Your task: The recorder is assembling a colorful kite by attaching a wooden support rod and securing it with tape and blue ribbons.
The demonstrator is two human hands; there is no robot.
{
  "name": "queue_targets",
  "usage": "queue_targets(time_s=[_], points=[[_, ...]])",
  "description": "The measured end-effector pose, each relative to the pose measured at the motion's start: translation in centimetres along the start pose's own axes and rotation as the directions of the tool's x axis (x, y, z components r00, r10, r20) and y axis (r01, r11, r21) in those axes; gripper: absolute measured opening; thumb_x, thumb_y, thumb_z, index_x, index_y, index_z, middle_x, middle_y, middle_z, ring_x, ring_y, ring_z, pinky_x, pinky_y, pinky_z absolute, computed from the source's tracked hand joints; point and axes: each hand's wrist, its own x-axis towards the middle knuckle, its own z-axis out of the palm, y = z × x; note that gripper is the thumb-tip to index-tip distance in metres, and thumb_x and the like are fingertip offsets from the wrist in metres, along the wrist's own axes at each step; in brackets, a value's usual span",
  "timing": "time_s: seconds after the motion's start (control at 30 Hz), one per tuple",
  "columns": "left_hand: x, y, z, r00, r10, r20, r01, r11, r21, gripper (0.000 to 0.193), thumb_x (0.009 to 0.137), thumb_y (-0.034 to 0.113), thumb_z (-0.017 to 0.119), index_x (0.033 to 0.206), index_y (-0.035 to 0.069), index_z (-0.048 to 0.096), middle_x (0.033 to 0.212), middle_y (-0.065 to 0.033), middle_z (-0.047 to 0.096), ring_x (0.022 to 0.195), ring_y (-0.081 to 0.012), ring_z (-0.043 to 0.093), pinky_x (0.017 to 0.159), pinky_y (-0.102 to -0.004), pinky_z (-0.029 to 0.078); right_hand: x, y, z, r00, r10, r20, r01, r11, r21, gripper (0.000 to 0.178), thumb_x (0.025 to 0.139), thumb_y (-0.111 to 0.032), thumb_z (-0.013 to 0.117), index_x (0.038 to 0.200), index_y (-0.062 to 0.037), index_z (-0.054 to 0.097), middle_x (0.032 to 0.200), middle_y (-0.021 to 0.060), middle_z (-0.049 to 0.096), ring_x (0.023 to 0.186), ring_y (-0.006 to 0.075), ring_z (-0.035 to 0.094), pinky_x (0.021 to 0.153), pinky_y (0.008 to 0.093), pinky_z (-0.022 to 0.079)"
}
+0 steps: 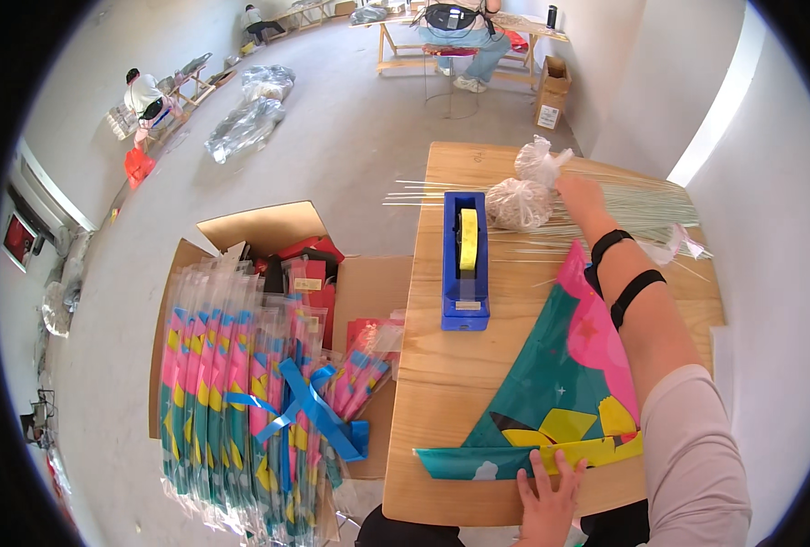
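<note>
A teal, pink and yellow kite sail (pixel 551 383) lies flat on the wooden table (pixel 441 383). My left hand (pixel 547 497) presses its folded lower edge near the table's front. My right hand (pixel 580 193) reaches far across the table onto a spread of thin pale rods (pixel 642 208), beside two clear plastic bags (pixel 519 202). Two black bands wrap my right forearm. Whether the right fingers grip a rod is hidden.
A blue tape dispenser (pixel 466 264) with a yellow roll stands mid-table. On the floor at left lie stacked packaged kites (pixel 232 383) and an open cardboard box (pixel 277 237). Other people work at the far back and far left.
</note>
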Motion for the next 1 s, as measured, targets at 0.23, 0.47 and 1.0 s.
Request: queue_targets(time_s=[0.23, 0.47, 1.0], points=[[-0.1, -0.4, -0.1, 0.998, 0.038, -0.055, -0.033, 0.996, 0.085, 0.064, 0.106, 0.031, 0.054, 0.168, 0.027, 0.042, 0.163, -0.0156, 0.042, 0.15, -0.0591, 0.041, 0.113, -0.0752, 0.039, -0.2, 0.0, 0.8, 0.985, -0.105, -0.134, 0.106, 0.994, 0.001, 0.015, 0.097, -0.014, 0.061, 0.098, -0.0098, 0.075, 0.104, 0.0107, 0.075, 0.102, 0.0313, 0.076, 0.081, 0.0481, 0.062], [0.1, 0.3, 0.7, 0.996, -0.03, -0.088, 0.028, 0.999, -0.017, 0.062, 0.105, 0.037, 0.054, 0.164, 0.024, 0.047, 0.168, -0.0117, 0.037, 0.154, -0.0629, 0.026, 0.121, -0.0765, 0.027, -0.2, -0.2, 0.6, 0.986, -0.134, -0.102, 0.134, 0.991, 0.0, 0.015, 0.098, -0.014, 0.059, 0.098, -0.0091, 0.073, 0.105, 0.0116, 0.074, 0.103, 0.0327, 0.075, 0.082, 0.0477, 0.061], [0.0, -0.3, -0.3, 0.998, 0.031, -0.05, -0.027, 0.996, 0.084, 0.064, 0.106, 0.033, 0.054, 0.168, 0.026, 0.042, 0.163, -0.0154, 0.042, 0.15, -0.0587, 0.041, 0.113, -0.0733, 0.041, 0.0, 0.0, -1.0, 0.982, -0.187, -0.021, 0.186, 0.981, -0.047, 0.014, 0.098, -0.015, 0.059, 0.103, -0.0134, 0.071, 0.104, 0.0079, 0.074, 0.102, 0.0304, 0.075, 0.084, 0.0482, 0.058]])
